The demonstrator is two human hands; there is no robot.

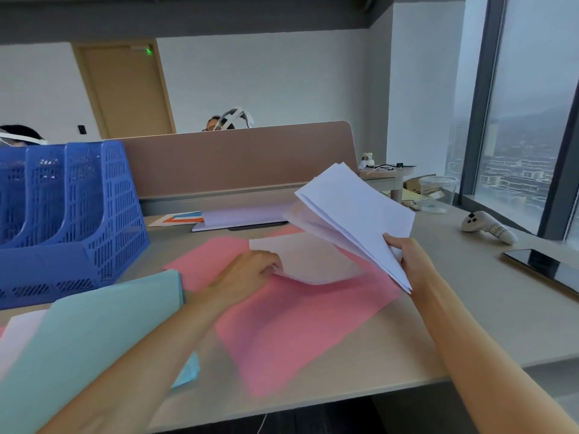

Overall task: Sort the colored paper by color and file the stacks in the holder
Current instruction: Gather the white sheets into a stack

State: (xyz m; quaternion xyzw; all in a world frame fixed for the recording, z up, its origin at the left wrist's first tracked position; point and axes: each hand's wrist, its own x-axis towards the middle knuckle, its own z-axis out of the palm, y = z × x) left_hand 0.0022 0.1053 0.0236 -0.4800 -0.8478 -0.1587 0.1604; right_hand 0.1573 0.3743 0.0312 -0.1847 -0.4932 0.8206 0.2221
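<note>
White paper stack (354, 214): raised off desk (470, 324), R of centre, fanned and tilted, top corner twd the divider (235, 158). One loose white sheet (313, 261) below it, lying on pink paper (297, 324), near edge curling up. Pink spreads over mid-desk, several sheets overlapping, askew.

Around:
- Teal-green paper (94, 333) lower L, close to cam, big in view; pale sheet peeks out at its L edge, light-blue scrap (191, 371) under the L forearm.
- Blue mesh file holder (72, 214) far L on desk, upright, several slots, open side twd the person. L of the pink, well apart from white stack.
- More white sheets (241, 217) flat at desk back, against divider base; orange/blue card (181, 218) just beside them, L.
- R side: white handheld controller (487, 227), dark phone (542, 267) flat nr desk edge, clear plastic tub (438, 192) by the window.

Btwn stack and holder: L arm, the loose sheet, pink spread.

Hands:
- R hand (407, 255) grips stack at its lower corner, thumb on top, fingers underneath (hidden).
- L hand (250, 270) on the pink, fingers curled, pinching L edge of loose white sheet. Fingertips partly hidden by the paper.
- Stack sits above and R of L hand; hands apart, loose sheet btwn them.
</note>
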